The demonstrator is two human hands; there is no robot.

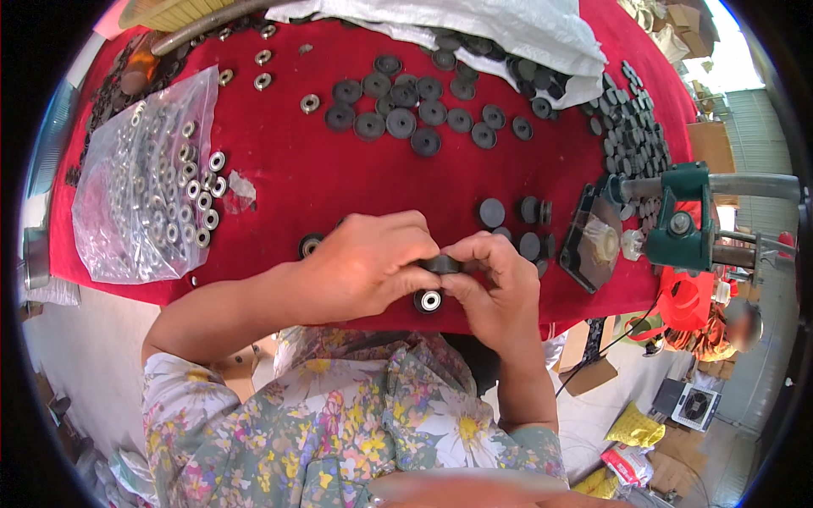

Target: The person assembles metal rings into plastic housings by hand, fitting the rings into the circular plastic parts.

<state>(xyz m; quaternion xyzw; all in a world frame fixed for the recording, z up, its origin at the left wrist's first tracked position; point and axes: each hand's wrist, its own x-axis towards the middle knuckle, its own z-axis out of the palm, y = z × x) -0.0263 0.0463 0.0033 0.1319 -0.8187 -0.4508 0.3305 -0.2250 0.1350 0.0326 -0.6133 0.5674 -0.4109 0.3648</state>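
Near the front edge of the red-covered table, my left hand (377,261) and my right hand (495,279) meet. Between their thumbs and fingers they pinch a small black round cap (440,264), seen edge-on. Just below it on the cloth sits a black cap with a shiny ball bearing (430,301) in its middle. Another black cap with a bearing (311,245) is partly hidden beside my left wrist. To the right of my right hand stand several black caps (529,245), some flat and some on edge.
A clear plastic bag (144,186) of metal bearings lies at the left, with loose bearings (209,218) at its mouth. Many black caps (400,123) are spread at the back, near a white sack (474,25). A green clamp (680,216) with metal rods juts in from the right.
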